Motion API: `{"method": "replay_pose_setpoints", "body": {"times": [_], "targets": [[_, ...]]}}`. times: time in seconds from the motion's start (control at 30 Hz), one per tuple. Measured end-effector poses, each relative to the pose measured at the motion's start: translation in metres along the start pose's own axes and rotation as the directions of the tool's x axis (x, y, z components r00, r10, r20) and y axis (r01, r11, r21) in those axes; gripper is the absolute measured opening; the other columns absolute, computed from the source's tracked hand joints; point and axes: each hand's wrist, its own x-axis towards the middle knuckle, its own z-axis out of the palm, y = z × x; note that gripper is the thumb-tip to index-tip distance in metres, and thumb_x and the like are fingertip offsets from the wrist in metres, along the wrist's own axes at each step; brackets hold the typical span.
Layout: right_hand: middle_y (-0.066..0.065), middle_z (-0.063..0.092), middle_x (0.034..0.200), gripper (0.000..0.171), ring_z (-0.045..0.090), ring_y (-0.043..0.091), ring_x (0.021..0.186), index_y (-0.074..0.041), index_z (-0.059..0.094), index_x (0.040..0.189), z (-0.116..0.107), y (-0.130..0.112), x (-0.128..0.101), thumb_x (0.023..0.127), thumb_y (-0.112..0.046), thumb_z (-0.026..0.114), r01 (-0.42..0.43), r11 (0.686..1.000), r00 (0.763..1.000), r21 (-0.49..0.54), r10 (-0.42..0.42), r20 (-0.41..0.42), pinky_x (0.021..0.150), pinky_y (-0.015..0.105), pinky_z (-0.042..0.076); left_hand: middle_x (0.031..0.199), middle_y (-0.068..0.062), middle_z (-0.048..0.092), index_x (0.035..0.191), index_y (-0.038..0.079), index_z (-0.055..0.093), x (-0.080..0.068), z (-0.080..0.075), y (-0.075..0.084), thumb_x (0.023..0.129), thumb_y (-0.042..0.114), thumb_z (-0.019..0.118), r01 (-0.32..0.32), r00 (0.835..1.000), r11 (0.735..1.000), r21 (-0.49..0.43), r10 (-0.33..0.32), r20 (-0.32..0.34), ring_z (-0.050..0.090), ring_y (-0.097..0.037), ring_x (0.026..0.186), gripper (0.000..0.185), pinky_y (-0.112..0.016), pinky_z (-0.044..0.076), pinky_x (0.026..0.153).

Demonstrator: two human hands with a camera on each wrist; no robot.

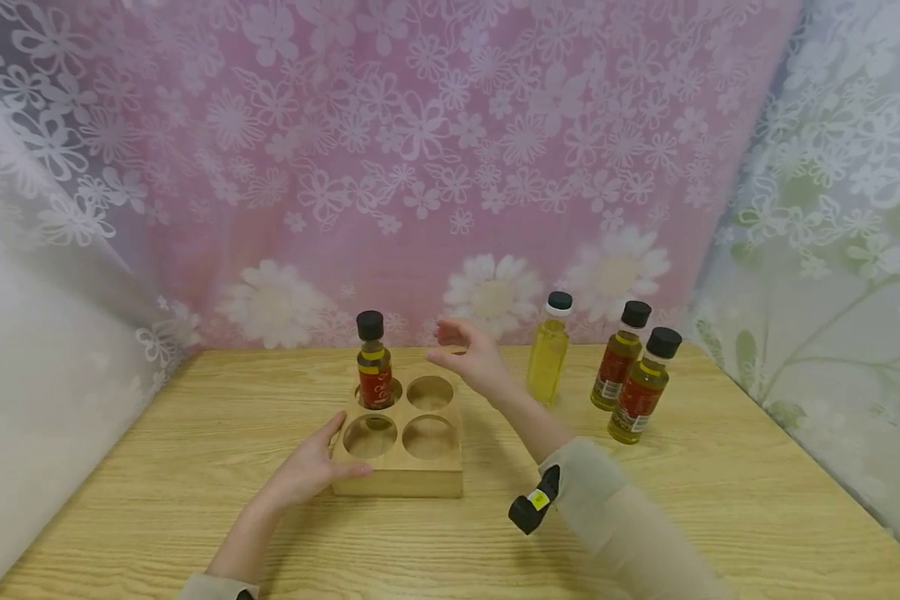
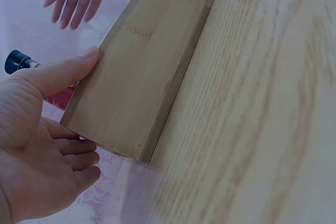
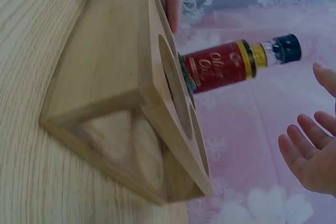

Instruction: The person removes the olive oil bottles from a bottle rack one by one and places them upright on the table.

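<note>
A wooden bottle holder [image 1: 399, 482] with several round holes stands on the table in the head view. One olive oil bottle [image 1: 376, 379], red-labelled and black-capped, is upright in its back left hole. My left hand [image 1: 309, 469] grips the holder's front left corner, the thumb along the front and the fingers at the left side, as the left wrist view also shows on the wooden wall [image 2: 136, 72]. My right hand [image 1: 474, 360] hovers above the back right of the holder, fingers spread and holding nothing. The right wrist view shows it apart from the bottle [image 3: 220, 68].
Right of the holder stands a bottle of pale yellow oil [image 1: 547, 358] with a black cap. Farther right are two red-labelled bottles, one behind [image 1: 617, 367] and one nearer [image 1: 640, 396]. A floral curtain [image 1: 450, 167] hangs behind the wooden table [image 1: 195, 467].
</note>
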Motion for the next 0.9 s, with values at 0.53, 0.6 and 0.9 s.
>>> {"method": "replay_pose_setpoints", "body": {"times": [0.53, 0.6, 0.9], "targets": [[0.009, 0.050, 0.131, 0.064, 0.048, 0.026, 0.119, -0.012, 0.043, 0.139, 0.068, -0.002, 0.023, 0.082, -0.025, 0.072, -0.104, 0.995, 0.989, -0.012, 0.104, 0.102, 0.093, 0.044, 0.044, 0.151, -0.022, 0.015, 0.147, -0.002, 0.012, 0.000, -0.001, -0.002, 0.074, 0.039, 0.077, 0.001, 1.000, 1.000, 0.002, -0.001, -0.008, 0.016, -0.044, 0.134, 0.106, -0.062, 0.024, 0.101], [0.008, 0.052, 0.129, 0.062, 0.049, 0.027, 0.117, -0.013, 0.046, 0.137, 0.073, 0.000, 0.025, 0.082, -0.023, 0.073, -0.106, 0.994, 0.989, -0.004, 0.106, 0.104, 0.092, 0.044, 0.044, 0.151, -0.022, 0.015, 0.147, -0.002, 0.011, 0.000, -0.001, -0.002, 0.075, 0.039, 0.076, 0.001, 1.000, 1.000, -0.001, -0.001, -0.006, 0.015, -0.044, 0.135, 0.106, -0.062, 0.024, 0.101], [0.007, 0.060, 0.119, 0.054, 0.057, 0.024, 0.108, -0.016, 0.051, 0.132, 0.083, 0.008, 0.025, 0.082, -0.018, 0.072, -0.089, 0.995, 0.994, -0.034, 0.091, 0.056, 0.089, 0.044, 0.047, 0.151, -0.021, 0.013, 0.147, -0.002, 0.011, -0.001, -0.001, -0.001, 0.075, 0.038, 0.076, -0.008, 1.000, 1.000, -0.016, 0.008, 0.009, 0.013, -0.043, 0.135, 0.105, -0.062, 0.022, 0.102]]}}
